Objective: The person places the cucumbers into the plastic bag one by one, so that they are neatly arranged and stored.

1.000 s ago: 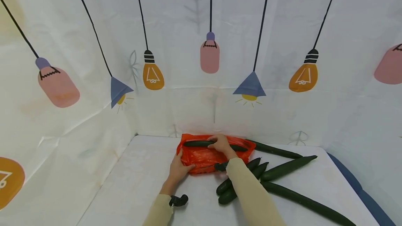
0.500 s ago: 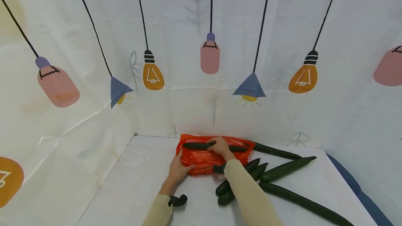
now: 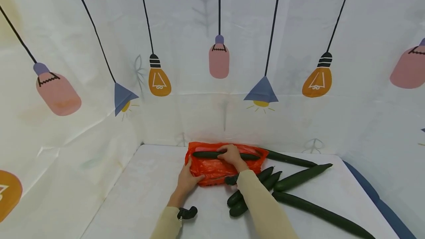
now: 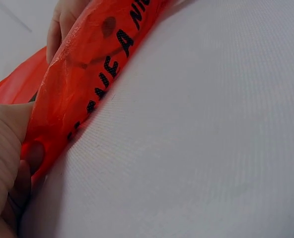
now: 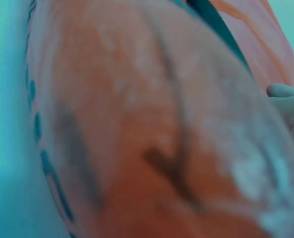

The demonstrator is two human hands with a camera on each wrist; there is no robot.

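A red-orange plastic bag (image 3: 212, 170) with printed black letters lies at the far middle of the table. Lengthwise along it is a slim dark green cucumber (image 3: 203, 154); whether all of it is inside the bag, I cannot tell. My right hand (image 3: 232, 156) grips the cucumber near its middle from above. At the bag's near left corner, my left hand (image 3: 187, 180) pinches the plastic between thumb and fingers; in the left wrist view the left thumb (image 4: 10, 119) overlaps the bag's edge. The bag (image 5: 122, 124) fills most of the right wrist view, blurred.
Two cucumbers (image 3: 238, 208) lie side by side, partly under my right forearm. Further right are a thick cucumber (image 3: 303, 177), a long one (image 3: 323, 212) and another behind (image 3: 292, 159), its left end by the bag. A lamp-printed white sheet (image 3: 199, 117) stands behind the table (image 3: 139, 194).
Both hands keep their holds, and the bag and cucumber stay put. The whole head view has shifted very slightly.
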